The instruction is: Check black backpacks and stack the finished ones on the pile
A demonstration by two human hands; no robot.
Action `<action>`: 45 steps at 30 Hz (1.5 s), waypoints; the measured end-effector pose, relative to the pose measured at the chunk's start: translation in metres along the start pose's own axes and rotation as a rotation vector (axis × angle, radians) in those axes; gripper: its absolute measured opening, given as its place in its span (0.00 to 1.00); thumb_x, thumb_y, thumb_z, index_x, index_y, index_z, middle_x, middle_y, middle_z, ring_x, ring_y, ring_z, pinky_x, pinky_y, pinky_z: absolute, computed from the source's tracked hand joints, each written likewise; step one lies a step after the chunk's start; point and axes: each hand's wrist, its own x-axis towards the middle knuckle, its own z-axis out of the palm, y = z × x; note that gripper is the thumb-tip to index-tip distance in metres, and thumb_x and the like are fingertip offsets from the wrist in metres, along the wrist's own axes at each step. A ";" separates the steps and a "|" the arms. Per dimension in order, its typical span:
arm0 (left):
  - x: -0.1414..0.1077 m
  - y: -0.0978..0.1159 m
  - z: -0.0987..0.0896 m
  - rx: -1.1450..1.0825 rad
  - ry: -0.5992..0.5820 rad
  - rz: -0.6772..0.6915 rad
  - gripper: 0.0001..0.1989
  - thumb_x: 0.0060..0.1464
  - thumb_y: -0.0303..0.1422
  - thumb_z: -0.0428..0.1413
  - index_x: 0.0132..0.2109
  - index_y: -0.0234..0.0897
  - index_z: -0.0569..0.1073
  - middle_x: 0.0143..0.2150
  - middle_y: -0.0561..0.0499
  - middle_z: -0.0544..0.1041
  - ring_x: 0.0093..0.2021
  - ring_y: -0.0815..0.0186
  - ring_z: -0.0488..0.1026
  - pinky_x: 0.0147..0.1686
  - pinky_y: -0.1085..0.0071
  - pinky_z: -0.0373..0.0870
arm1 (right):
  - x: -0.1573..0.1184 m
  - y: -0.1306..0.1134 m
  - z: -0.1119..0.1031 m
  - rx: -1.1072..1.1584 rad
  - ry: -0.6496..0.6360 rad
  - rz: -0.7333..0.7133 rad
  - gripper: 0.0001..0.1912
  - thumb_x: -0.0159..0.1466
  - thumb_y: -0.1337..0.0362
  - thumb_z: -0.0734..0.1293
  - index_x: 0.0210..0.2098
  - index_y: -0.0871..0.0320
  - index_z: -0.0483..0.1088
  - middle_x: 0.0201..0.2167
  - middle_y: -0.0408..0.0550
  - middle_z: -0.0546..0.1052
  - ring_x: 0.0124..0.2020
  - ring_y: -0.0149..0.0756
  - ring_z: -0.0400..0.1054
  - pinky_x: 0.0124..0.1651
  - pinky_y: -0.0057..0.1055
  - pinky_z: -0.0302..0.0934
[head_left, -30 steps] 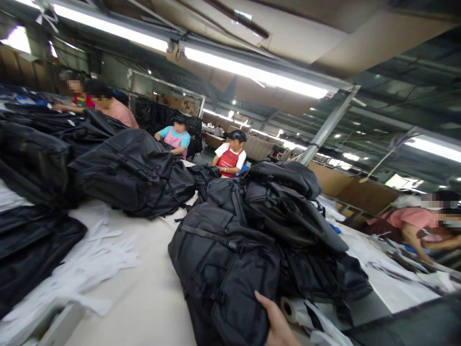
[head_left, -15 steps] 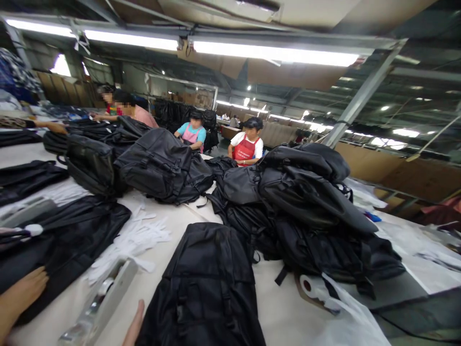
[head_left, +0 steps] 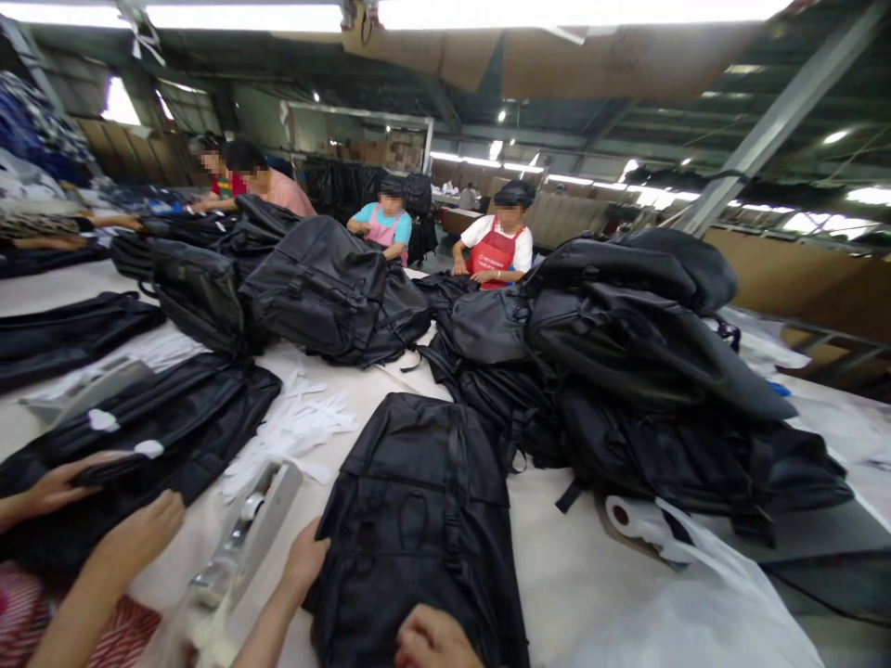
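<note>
Black, the bag (head_left: 418, 520) lies on the desk (head_left: 557, 547), right of the left grip (head_left: 304, 561) and ahead of the right grip (head_left: 432, 640), long axis running away from both. The left touches its side edge, pointing forward; the right is curled over its near end. Whether either pinches the bag, I cannot tell.

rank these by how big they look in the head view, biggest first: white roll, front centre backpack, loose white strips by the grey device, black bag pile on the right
1. Black bag pile
2. Front centre backpack
3. Loose white strips
4. White roll

Apparent size only.
</note>
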 end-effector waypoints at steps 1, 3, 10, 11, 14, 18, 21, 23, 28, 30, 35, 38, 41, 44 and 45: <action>0.001 -0.005 0.000 -0.002 0.008 0.001 0.21 0.40 0.19 0.52 0.44 0.32 0.76 0.45 0.45 0.81 0.56 0.53 0.72 0.59 0.60 0.64 | 0.007 0.004 -0.006 -0.071 0.067 -0.021 0.17 0.67 0.51 0.59 0.38 0.55 0.74 0.34 0.46 0.79 0.38 0.38 0.75 0.42 0.33 0.69; 0.000 -0.012 0.001 0.007 0.023 0.007 0.22 0.41 0.19 0.51 0.45 0.32 0.75 0.47 0.44 0.80 0.55 0.55 0.72 0.58 0.63 0.64 | 0.023 0.018 -0.018 -0.279 0.225 -0.090 0.16 0.66 0.57 0.59 0.44 0.56 0.75 0.43 0.51 0.79 0.47 0.43 0.73 0.52 0.36 0.67; -0.003 -0.023 -0.003 -0.017 0.016 0.034 0.24 0.41 0.18 0.50 0.48 0.27 0.74 0.48 0.41 0.79 0.50 0.59 0.74 0.53 0.68 0.67 | 0.075 0.087 -0.026 -0.913 0.176 -0.338 0.25 0.57 0.74 0.61 0.53 0.63 0.73 0.54 0.60 0.74 0.53 0.51 0.71 0.55 0.42 0.68; -0.004 -0.024 -0.003 -0.022 0.017 0.037 0.24 0.40 0.18 0.50 0.48 0.27 0.74 0.48 0.41 0.79 0.49 0.59 0.74 0.52 0.69 0.67 | 0.077 0.092 -0.024 -0.974 0.164 -0.374 0.27 0.55 0.76 0.61 0.54 0.62 0.72 0.53 0.59 0.75 0.51 0.50 0.72 0.53 0.41 0.69; -0.004 -0.028 -0.004 -0.028 0.023 0.034 0.24 0.41 0.18 0.50 0.49 0.28 0.73 0.49 0.42 0.79 0.49 0.60 0.74 0.52 0.69 0.67 | 0.077 0.087 -0.020 -1.106 0.210 -0.451 0.32 0.51 0.81 0.61 0.54 0.58 0.71 0.47 0.56 0.77 0.44 0.46 0.74 0.47 0.38 0.69; 0.002 -0.038 -0.001 -0.012 0.013 0.022 0.23 0.44 0.20 0.51 0.50 0.30 0.73 0.49 0.44 0.78 0.51 0.61 0.73 0.54 0.69 0.65 | 0.063 0.046 -0.026 -1.135 0.235 -0.460 0.26 0.51 0.79 0.63 0.49 0.56 0.69 0.44 0.53 0.75 0.42 0.46 0.70 0.45 0.39 0.65; 0.011 -0.046 0.002 0.022 0.007 -0.004 0.22 0.46 0.21 0.51 0.50 0.31 0.71 0.50 0.45 0.77 0.52 0.60 0.73 0.56 0.68 0.65 | 0.046 0.016 -0.037 -1.079 0.071 -0.472 0.15 0.56 0.77 0.62 0.39 0.55 0.68 0.38 0.48 0.73 0.38 0.42 0.67 0.40 0.36 0.61; 0.016 -0.050 0.004 0.052 0.002 -0.012 0.21 0.47 0.21 0.52 0.50 0.33 0.71 0.51 0.45 0.77 0.53 0.61 0.72 0.56 0.68 0.64 | 0.032 0.006 -0.043 -1.044 0.009 -0.470 0.10 0.60 0.76 0.60 0.34 0.55 0.66 0.35 0.46 0.72 0.36 0.40 0.64 0.39 0.35 0.58; 0.014 -0.048 0.005 0.142 -0.004 -0.004 0.19 0.49 0.22 0.52 0.49 0.35 0.71 0.49 0.47 0.78 0.51 0.61 0.74 0.53 0.69 0.68 | 0.009 -0.007 -0.048 -0.841 -0.124 -0.455 0.14 0.60 0.76 0.57 0.42 0.58 0.68 0.39 0.49 0.74 0.40 0.39 0.64 0.46 0.36 0.58; 0.012 -0.043 0.004 0.191 0.004 0.001 0.18 0.50 0.22 0.52 0.49 0.35 0.70 0.49 0.47 0.78 0.50 0.62 0.74 0.51 0.70 0.68 | 0.010 -0.018 -0.046 -0.816 -0.164 -0.395 0.23 0.61 0.71 0.61 0.55 0.57 0.65 0.44 0.50 0.75 0.44 0.42 0.65 0.50 0.39 0.58; 0.005 -0.012 0.001 0.360 0.018 0.020 0.18 0.50 0.19 0.50 0.48 0.32 0.70 0.47 0.42 0.78 0.48 0.60 0.76 0.50 0.66 0.70 | 0.024 -0.039 -0.038 -0.752 -0.276 -0.325 0.21 0.65 0.67 0.61 0.57 0.51 0.67 0.45 0.47 0.78 0.45 0.41 0.68 0.51 0.38 0.58; -0.011 0.025 0.004 0.466 0.091 0.125 0.22 0.56 0.20 0.46 0.58 0.28 0.65 0.57 0.34 0.71 0.57 0.54 0.68 0.59 0.56 0.62 | 0.020 -0.031 -0.035 -0.637 -0.240 -0.319 0.19 0.68 0.68 0.58 0.55 0.49 0.69 0.44 0.45 0.78 0.45 0.38 0.69 0.51 0.35 0.59; -0.042 0.060 0.019 0.568 -0.032 0.437 0.20 0.61 0.27 0.47 0.59 0.36 0.65 0.61 0.42 0.68 0.62 0.59 0.62 0.63 0.60 0.57 | 0.015 -0.019 -0.034 -0.619 -0.227 -0.324 0.21 0.67 0.70 0.58 0.58 0.51 0.67 0.43 0.47 0.78 0.44 0.39 0.70 0.50 0.35 0.60; -0.076 0.074 0.043 0.831 -0.380 0.739 0.12 0.59 0.36 0.53 0.47 0.36 0.74 0.48 0.45 0.76 0.53 0.57 0.69 0.63 0.55 0.59 | 0.024 -0.017 -0.035 -0.638 -0.229 -0.245 0.17 0.67 0.70 0.59 0.51 0.54 0.72 0.44 0.47 0.78 0.46 0.37 0.71 0.51 0.31 0.60; -0.084 0.074 0.050 0.948 -0.462 0.775 0.12 0.57 0.38 0.56 0.44 0.35 0.76 0.44 0.43 0.78 0.52 0.55 0.69 0.63 0.51 0.57 | 0.032 -0.018 -0.037 -0.665 -0.219 -0.183 0.15 0.68 0.70 0.57 0.48 0.55 0.73 0.43 0.47 0.79 0.46 0.35 0.71 0.51 0.29 0.60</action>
